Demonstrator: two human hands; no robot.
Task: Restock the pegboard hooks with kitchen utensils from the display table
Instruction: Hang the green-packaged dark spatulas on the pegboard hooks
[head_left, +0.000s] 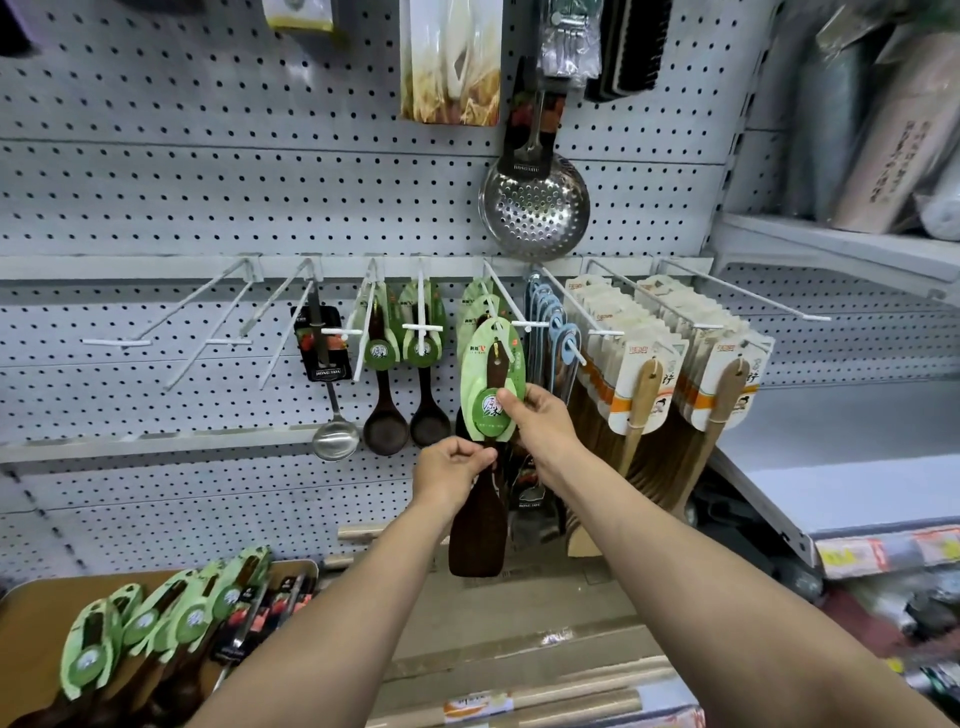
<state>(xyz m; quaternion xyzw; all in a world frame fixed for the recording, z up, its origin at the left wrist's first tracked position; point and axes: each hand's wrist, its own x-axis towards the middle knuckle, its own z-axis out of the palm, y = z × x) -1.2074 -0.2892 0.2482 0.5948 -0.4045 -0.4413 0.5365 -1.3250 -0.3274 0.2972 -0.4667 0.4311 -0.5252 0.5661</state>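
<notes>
A dark wooden spatula (477, 530) with a green card label (488, 384) hangs upright at the front end of a white pegboard hook (506, 306). My right hand (540, 421) pinches the green card from the right. My left hand (452, 465) grips the spatula's handle just below the card. More green-carded spatulas hang behind it on the same hook. At the lower left, several green-carded wooden utensils (156, 623) lie on the brown display table (31, 623).
Two bare hooks (171, 317) stick out at the left. Other hooks carry a steel ladle (335, 436), dark wooden spoons (387, 421), blue utensils (556, 332) and bamboo spatulas (639, 405). A steel skimmer (535, 208) hangs above. A grey shelf (831, 457) juts out at the right.
</notes>
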